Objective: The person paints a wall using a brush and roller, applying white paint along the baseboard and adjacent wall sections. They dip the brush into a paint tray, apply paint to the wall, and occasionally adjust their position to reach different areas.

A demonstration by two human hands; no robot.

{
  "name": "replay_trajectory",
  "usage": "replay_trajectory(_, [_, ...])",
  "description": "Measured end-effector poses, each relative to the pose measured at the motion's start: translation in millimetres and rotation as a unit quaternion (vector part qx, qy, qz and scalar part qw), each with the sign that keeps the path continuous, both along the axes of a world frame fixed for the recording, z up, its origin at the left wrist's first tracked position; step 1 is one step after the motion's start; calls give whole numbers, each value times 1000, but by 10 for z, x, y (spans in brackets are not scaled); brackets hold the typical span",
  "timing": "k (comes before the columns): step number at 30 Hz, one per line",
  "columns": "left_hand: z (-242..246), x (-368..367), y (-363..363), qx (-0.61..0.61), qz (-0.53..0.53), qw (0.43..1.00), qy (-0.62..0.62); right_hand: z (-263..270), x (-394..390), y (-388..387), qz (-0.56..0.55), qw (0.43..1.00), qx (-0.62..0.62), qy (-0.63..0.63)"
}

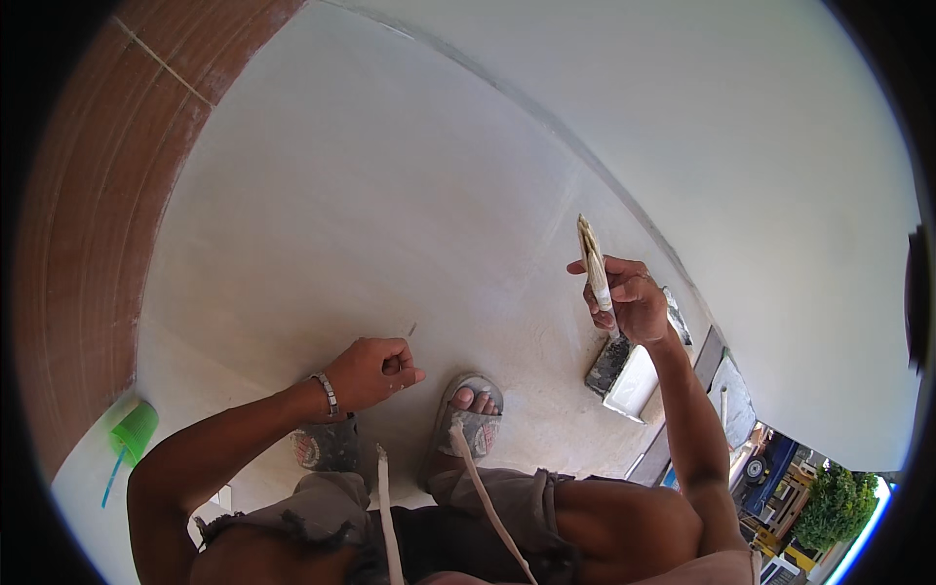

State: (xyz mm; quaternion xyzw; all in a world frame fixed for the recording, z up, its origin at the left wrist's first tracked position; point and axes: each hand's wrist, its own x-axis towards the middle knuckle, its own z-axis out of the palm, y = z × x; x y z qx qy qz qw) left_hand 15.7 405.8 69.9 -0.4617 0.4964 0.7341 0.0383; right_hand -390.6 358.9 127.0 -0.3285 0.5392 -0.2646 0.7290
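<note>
My right hand grips a paintbrush, its pale, paint-caked bristles pointing up and away from me. Below that hand stands a white paint tray with dark, stained edges; my wrist and forearm hide part of it. My left hand, with a metal bracelet at the wrist, hovers over the floor near my feet. Its fingers are curled in towards the thumb, and nothing shows in them.
The pale floor meets a white wall at right and brown wood-look panelling at left. A green plastic cup with a blue straw is at lower left. Past a threshold at lower right are a shrub and a blue vehicle.
</note>
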Motion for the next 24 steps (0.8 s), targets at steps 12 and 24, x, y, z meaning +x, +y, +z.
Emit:
replay_trajectory(12, [15,-74,125,-155,19,988,11,-31,203,-97,67,940,-123,312])
replay_trajectory(24, [-265,454,878,-105,-115,987,41,-90,733,-606,-58,955,-143,251])
